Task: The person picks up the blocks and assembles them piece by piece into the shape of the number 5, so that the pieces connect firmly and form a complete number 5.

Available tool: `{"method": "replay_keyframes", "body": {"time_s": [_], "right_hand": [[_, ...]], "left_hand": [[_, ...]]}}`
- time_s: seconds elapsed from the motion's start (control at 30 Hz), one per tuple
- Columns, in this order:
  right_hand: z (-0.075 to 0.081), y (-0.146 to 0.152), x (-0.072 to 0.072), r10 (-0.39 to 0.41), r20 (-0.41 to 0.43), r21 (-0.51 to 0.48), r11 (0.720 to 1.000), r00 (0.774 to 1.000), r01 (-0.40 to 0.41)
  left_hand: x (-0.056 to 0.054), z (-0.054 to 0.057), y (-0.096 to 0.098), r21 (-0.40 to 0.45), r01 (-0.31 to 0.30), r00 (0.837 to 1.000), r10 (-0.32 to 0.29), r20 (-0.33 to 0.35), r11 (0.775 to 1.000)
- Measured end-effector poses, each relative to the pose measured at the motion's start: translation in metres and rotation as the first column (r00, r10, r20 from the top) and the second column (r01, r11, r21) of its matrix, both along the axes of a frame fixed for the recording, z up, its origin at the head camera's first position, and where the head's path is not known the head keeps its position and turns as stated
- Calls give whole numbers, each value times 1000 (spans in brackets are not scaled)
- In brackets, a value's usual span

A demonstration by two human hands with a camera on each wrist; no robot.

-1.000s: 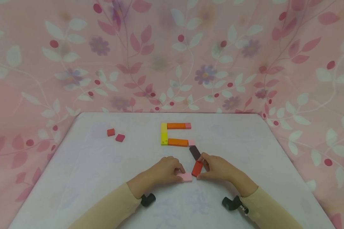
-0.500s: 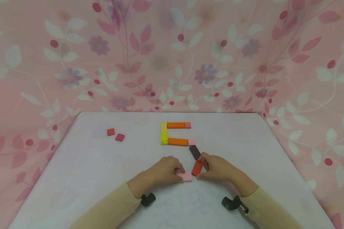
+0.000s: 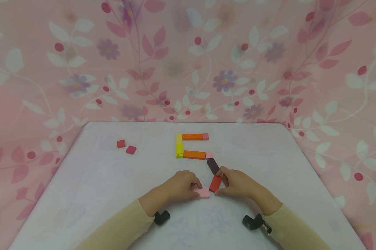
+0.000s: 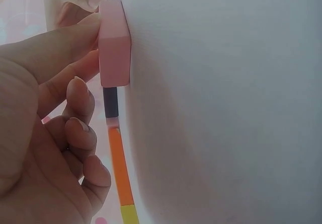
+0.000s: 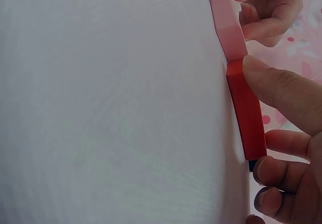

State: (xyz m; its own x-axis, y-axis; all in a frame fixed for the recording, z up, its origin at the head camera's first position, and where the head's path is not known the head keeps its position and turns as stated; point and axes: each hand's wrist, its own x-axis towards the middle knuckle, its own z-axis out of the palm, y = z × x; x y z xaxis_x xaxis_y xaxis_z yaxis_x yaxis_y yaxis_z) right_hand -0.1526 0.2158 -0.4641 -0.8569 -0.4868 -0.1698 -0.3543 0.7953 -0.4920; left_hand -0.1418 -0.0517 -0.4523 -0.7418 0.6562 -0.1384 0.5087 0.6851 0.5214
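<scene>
My left hand point(image 3: 181, 185) pinches a flat pink block point(image 3: 204, 193) lying on the table, thumb at its near side and a finger at its far side. My right hand point(image 3: 237, 182) holds a red block point(image 3: 215, 183) by its two ends, thumb at the near end. The red block lies slanted, its near end against or very close to the pink block's right end. A dark block point(image 3: 212, 166) leads from its far end up to a small pink block point(image 3: 209, 155). In the left wrist view the pink block point(image 4: 115, 48) shows large, thumb against it.
Two orange blocks point(image 3: 194, 155) join a yellow column point(image 3: 179, 146) at the left, with another small pink block point(image 3: 205, 136) ending the far one. Two red cubes point(image 3: 131, 150) lie at the back left of the white table point(image 3: 113, 180). A floral cloth point(image 3: 175, 69) hangs behind.
</scene>
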Motion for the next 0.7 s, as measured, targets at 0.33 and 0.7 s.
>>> {"method": "replay_keyframes", "body": {"time_s": [0.33,0.7], "right_hand": [[1,-1,2,5,-1,-13,1000,1000,-5],[1,-2,3,-9,-6,1,1000,1000,9]], "left_hand": [[1,0,0,-3,3,1000,-4,-15,1000],[-1,-1,0,1,-3,1000,3,-1,1000]]}}
